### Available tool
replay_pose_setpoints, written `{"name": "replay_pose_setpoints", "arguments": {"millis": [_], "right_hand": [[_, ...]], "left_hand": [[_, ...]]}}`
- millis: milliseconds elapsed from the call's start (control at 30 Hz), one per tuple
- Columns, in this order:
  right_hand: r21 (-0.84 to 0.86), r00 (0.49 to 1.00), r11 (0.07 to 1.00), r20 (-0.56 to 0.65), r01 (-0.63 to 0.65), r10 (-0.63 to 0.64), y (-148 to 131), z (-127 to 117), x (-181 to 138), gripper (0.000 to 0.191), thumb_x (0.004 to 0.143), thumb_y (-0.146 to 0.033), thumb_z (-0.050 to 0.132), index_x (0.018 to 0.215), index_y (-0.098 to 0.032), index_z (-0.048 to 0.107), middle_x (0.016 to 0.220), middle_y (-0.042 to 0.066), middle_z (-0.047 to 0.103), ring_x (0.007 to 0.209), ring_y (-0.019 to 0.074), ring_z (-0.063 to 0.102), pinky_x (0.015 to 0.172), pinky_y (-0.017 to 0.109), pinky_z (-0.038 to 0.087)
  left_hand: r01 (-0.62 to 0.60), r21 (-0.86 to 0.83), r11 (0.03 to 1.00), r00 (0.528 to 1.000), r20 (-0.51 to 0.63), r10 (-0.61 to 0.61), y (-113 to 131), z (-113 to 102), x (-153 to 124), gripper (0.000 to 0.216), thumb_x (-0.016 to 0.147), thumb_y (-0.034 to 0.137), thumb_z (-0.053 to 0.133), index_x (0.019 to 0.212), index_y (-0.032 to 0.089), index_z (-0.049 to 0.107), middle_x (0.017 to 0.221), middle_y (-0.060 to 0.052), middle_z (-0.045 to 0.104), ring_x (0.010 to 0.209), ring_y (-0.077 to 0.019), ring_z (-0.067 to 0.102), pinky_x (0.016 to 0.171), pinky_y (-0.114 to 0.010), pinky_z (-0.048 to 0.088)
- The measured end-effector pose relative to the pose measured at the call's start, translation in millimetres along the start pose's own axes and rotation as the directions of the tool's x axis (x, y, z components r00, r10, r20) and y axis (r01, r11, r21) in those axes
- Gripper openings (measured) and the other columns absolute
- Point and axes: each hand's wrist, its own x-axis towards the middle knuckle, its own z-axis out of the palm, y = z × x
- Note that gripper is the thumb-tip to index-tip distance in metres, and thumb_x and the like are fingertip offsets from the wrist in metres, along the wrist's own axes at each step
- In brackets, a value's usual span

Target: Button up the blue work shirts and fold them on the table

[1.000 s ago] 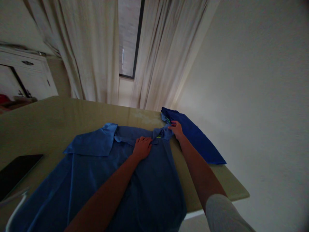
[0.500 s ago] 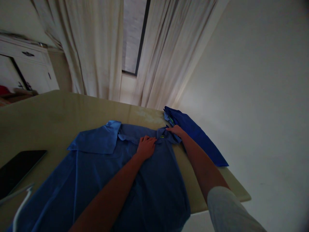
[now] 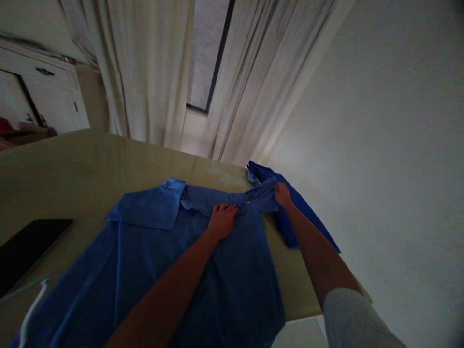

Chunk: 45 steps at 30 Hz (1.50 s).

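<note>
A blue shirt (image 3: 155, 261) lies spread across the table, with a squarish flap (image 3: 150, 205) folded over at its upper left. My left hand (image 3: 222, 220) rests on the cloth just below the top edge, its fingers lying on the fabric, slightly apart. My right hand (image 3: 282, 195) is closed on the end of a flap at the shirt's upper right and holds it out taut. A small yellow-green mark (image 3: 248, 201) shows on the cloth between both hands. Past the right hand lies a folded darker blue garment (image 3: 308, 212), partly hidden by my forearm.
A flat black device (image 3: 32, 249) lies on the yellowish table (image 3: 119, 159) at the left. A thin white curved piece (image 3: 34, 309), like a cord or hanger, shows at lower left. Pale curtains (image 3: 152, 72) hang behind the table, and a white wall (image 3: 380, 145) borders the right.
My right hand has moved right and slightly up, drawing out the bunched shirt flap until it is straighter. The left hand stays at nearly the same place on the shirt.
</note>
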Motion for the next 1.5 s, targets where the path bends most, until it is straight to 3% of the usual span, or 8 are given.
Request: {"name": "replay_pose_setpoints", "arguments": {"millis": [333,567,700,1033,1200,1300,1400,1500], "right_hand": [[0.092,0.999,0.996,-0.043,-0.001,0.005,36,-8,-51,0.027,0.084,-0.014,0.041,0.102,-0.023,0.059,0.098,0.011,0.070,0.097,0.0292,0.066,0.090,0.045,0.052],[0.149,0.985,0.979,0.085,0.139,-0.152,25,0,-44,0.028,0.081,-0.037,0.066,0.104,-0.022,0.067,0.099,0.006,0.072,0.091,0.0253,0.066,0.088,0.041,0.054],[0.117,0.976,0.975,0.085,0.190,-0.201,21,-8,-32,0.014,0.083,-0.031,0.065,0.088,-0.021,0.073,0.098,0.009,0.071,0.097,0.0262,0.065,0.095,0.042,0.051],[0.152,0.994,0.988,0.103,0.017,-0.033,50,-31,-64,0.027,0.073,-0.017,0.055,0.089,-0.023,0.076,0.095,0.007,0.077,0.096,0.0266,0.069,0.097,0.043,0.052],[0.201,0.964,0.956,0.199,-0.215,0.175,37,-21,-55,0.038,0.089,-0.026,0.043,0.108,-0.018,0.075,0.096,0.010,0.076,0.076,0.0214,0.069,0.072,0.032,0.055],[0.199,0.938,0.935,0.245,-0.294,0.243,30,-19,-44,0.046,0.098,-0.040,0.037,0.098,-0.015,0.075,0.090,0.013,0.076,0.072,0.0205,0.067,0.059,0.029,0.050],[0.141,0.912,0.934,0.305,-0.330,0.276,25,-21,-37,0.047,0.089,-0.059,0.059,0.074,-0.017,0.071,0.069,0.009,0.070,0.064,0.0196,0.063,0.056,0.028,0.045],[0.082,0.906,0.966,0.375,-0.244,0.197,18,-26,-33,0.039,0.061,-0.052,0.087,0.067,-0.019,0.068,0.064,0.002,0.067,0.065,0.0183,0.062,0.059,0.027,0.045]], "left_hand": [[-0.039,0.059,0.997,0.999,0.004,0.039,0,6,-1,0.045,0.101,0.024,0.040,0.141,0.029,0.059,0.153,-0.005,0.058,0.136,-0.0307,0.049,0.112,-0.058,0.033],[-0.168,0.043,0.985,0.979,0.127,0.162,-6,10,1,0.053,0.099,0.016,0.037,0.147,0.032,0.052,0.158,-0.002,0.052,0.144,-0.0269,0.046,0.117,-0.058,0.028],[-0.165,0.054,0.985,0.981,0.110,0.158,-6,10,0,0.048,0.101,0.020,0.037,0.142,0.032,0.058,0.156,-0.003,0.055,0.140,-0.0275,0.049,0.114,-0.058,0.031],[-0.134,0.036,0.990,0.988,0.082,0.131,-5,9,0,0.045,0.098,0.019,0.042,0.135,0.031,0.065,0.152,-0.003,0.059,0.137,-0.0277,0.052,0.113,-0.058,0.032],[-0.126,0.018,0.992,0.988,0.089,0.124,-2,3,0,0.044,0.098,0.017,0.042,0.132,0.031,0.066,0.147,-0.003,0.063,0.135,-0.0267,0.053,0.114,-0.057,0.031],[-0.113,0.013,0.994,0.989,0.101,0.111,-2,1,0,0.045,0.097,0.015,0.042,0.132,0.030,0.066,0.146,-0.003,0.064,0.134,-0.0264,0.054,0.113,-0.057,0.032],[-0.108,0.010,0.994,0.989,0.107,0.107,-2,1,0,0.046,0.096,0.015,0.042,0.133,0.029,0.066,0.146,-0.003,0.064,0.134,-0.0263,0.054,0.114,-0.057,0.032],[-0.100,0.000,0.995,0.989,0.109,0.100,-2,1,-1,0.046,0.096,0.015,0.042,0.133,0.029,0.066,0.146,-0.003,0.064,0.135,-0.0260,0.053,0.114,-0.057,0.032]]}}
